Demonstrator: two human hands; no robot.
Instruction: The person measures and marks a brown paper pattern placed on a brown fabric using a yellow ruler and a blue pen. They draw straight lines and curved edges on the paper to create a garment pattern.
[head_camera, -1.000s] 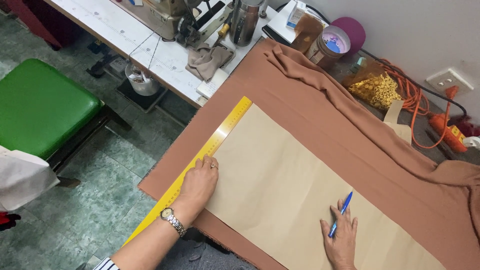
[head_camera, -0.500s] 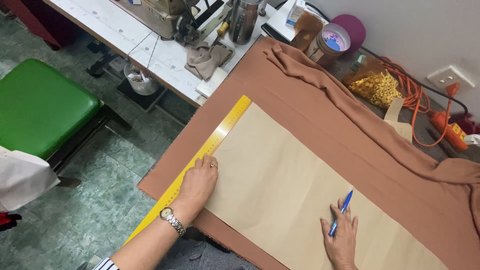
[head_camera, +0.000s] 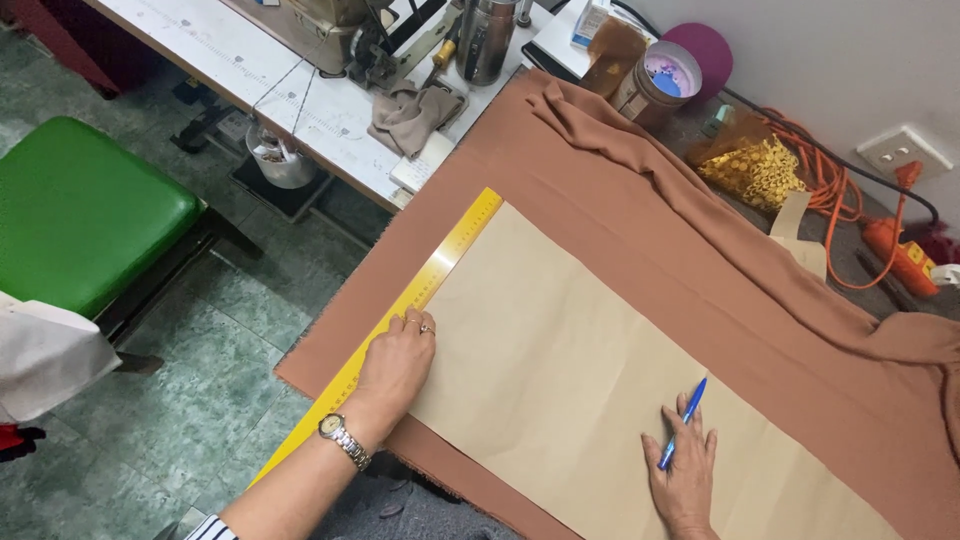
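1. Your left hand (head_camera: 395, 362) lies flat, fingers spread and released, pressing the yellow ruler (head_camera: 420, 290) against the long edge of the tan paper pattern (head_camera: 560, 380). It sits at the same spot on the ruler as a second ago; it grips nothing.
2. Your right hand (head_camera: 685, 475) rests palm down on the paper near its lower edge, with a blue pen (head_camera: 682, 424) held loosely between the fingers, its tip pointing up and away from you. The hand and pen have barely shifted since the earlier pictures.
3. The ruler runs diagonally along the paper's left edge, on top of the brown fabric (head_camera: 640, 220), one end sticking out past the cloth toward you. Its line is unchanged.
4. The paper lies flat on the fabric, which is bunched in folds along the far side; neither has moved.
5. Beyond the cloth sit a sewing machine (head_camera: 340, 30), a round tin (head_camera: 655, 85), and an orange cable (head_camera: 850, 200). A green stool (head_camera: 80, 210) stands on the floor to your left.
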